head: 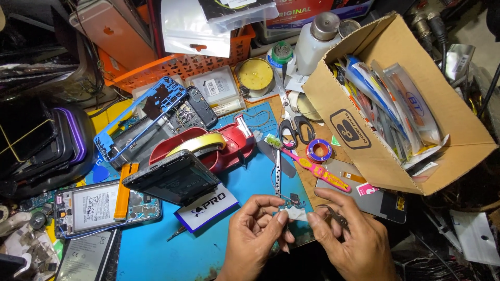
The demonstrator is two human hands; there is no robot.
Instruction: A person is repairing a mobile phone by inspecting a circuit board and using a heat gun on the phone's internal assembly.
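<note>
Left hand point(255, 234) and right hand point(349, 237) each pinch a small white-taped phone part point(295, 209) above the blue surface point(156, 250), right grip also clutching tweezers point(337, 216); best peeled slowly, part kept steady.

blue mat point(156, 250); red tape dispenser point(229, 151); orange basket point(182, 65); pink toothbrush point(317, 170)

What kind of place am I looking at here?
Most likely a phone repair bench. An opened phone lies with its battery showing, a blue phone frame sits stripped beside it, and both hands, left hand and right hand, pinch a small circuit part.
</note>
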